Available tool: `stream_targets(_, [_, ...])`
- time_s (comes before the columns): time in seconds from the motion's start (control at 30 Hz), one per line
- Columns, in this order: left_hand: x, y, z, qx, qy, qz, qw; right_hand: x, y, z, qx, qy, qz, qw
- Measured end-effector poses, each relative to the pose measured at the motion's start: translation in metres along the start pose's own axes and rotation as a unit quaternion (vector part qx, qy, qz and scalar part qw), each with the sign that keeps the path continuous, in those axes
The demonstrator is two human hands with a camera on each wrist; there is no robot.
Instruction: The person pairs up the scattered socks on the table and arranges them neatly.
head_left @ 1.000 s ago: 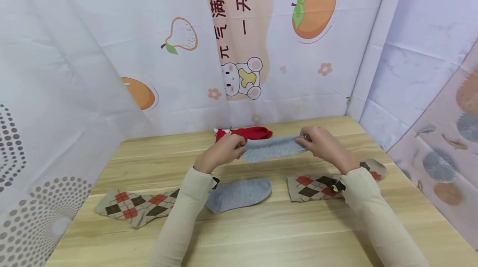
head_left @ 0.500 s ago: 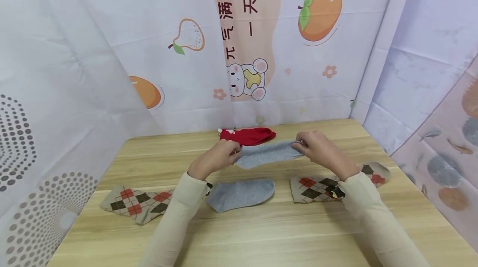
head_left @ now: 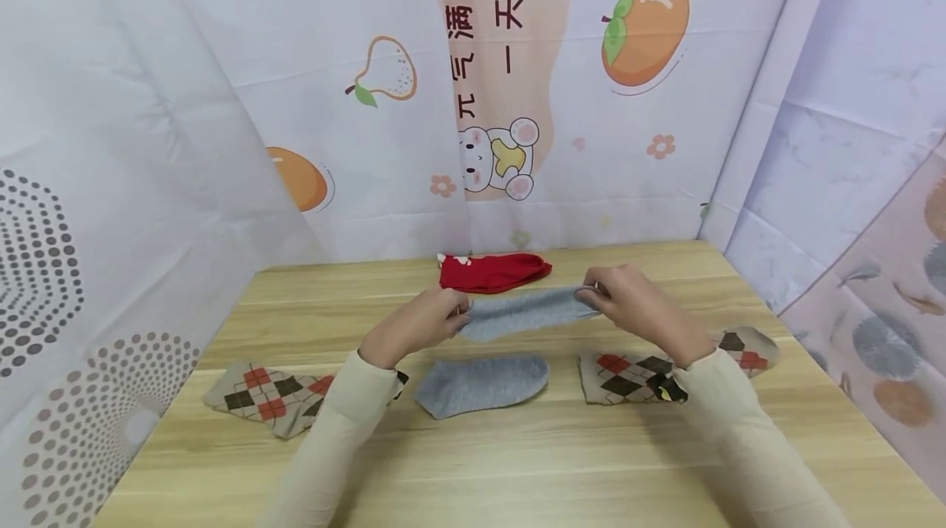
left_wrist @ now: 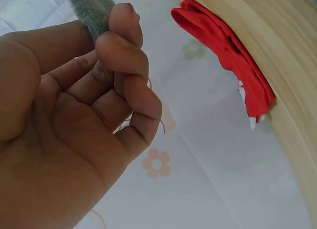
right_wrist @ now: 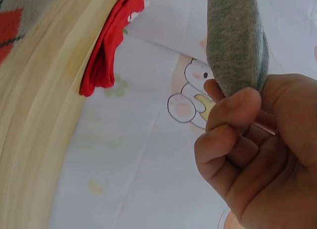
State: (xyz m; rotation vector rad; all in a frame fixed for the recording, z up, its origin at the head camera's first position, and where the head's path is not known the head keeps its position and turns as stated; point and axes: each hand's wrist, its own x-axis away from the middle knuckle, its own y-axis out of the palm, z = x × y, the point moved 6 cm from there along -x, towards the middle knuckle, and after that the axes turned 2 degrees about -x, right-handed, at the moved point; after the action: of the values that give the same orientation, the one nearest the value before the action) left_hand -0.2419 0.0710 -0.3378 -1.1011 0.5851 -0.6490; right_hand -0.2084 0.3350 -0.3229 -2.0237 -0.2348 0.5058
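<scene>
A light grey ankle sock is stretched sideways between both hands above the table. My left hand pinches its left end; the left wrist view shows thumb and fingers closed on the grey knit. At the other end my right hand pinches the sock, whose fabric rises from the fingertips in the right wrist view. A second grey sock lies flat on the table, nearer the body. Behind the held sock is a red sock with white marks at its left end.
One argyle sock lies at the left, partly behind the left sleeve. Another argyle sock lies at the right, partly under the right forearm. The wooden table ends at a printed curtain at the back.
Both hands have come slightly nearer the body and lower with the grey sock stretched between them, so more of the red sock shows. The view has shifted a little left.
</scene>
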Motion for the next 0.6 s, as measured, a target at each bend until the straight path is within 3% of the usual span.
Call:
stream_targets(0.3, [0.025,0.010,-0.017,-0.002,0.008,-0.034,0.9994,-0.006,0.032,-0.017,0.013,-0.049,-0.023,0.9984])
stream_targets(0.6, [0.042,0.013,-0.027,0.013,0.000,-0.085,0.9963,-0.009,0.053,-0.028,0.015,-0.065,-0.043,0.9969])
